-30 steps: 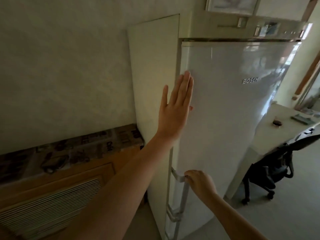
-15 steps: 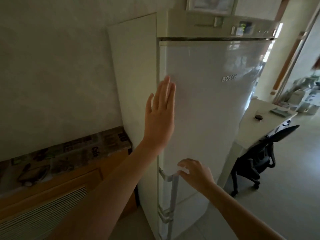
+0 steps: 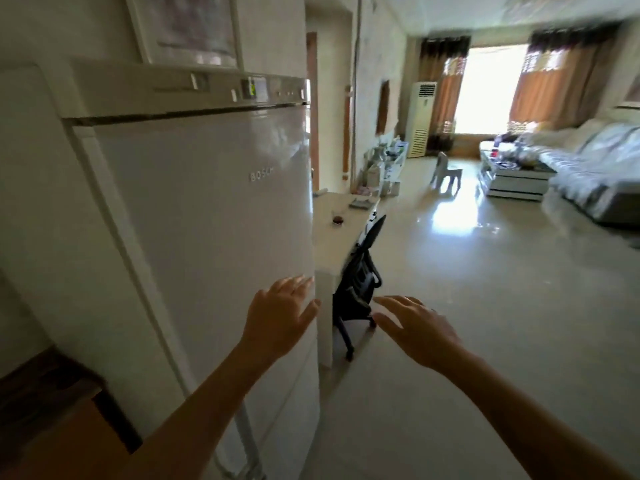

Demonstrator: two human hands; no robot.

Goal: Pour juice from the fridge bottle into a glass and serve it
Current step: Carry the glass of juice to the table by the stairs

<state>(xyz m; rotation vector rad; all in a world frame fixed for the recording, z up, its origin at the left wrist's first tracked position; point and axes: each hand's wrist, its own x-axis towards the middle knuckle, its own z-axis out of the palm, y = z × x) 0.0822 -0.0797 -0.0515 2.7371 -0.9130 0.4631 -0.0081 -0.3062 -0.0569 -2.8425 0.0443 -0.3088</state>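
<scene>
Two hands by the closed fridge

The left hand and right hand are spread and hold nothing, in front of the white fridge door.

Bright window with brown curtains lit the glossy floor; covered sofa sat right, black chair by a white table.

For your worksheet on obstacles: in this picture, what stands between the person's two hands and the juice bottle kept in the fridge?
The closed fridge door does. No bottle shows; the door hides the inside. The left hand hovers open before the door's right edge, and the right hand hangs open over the floor, holding nothing. Neither touches the door handle, low on the door's left edge.
</scene>
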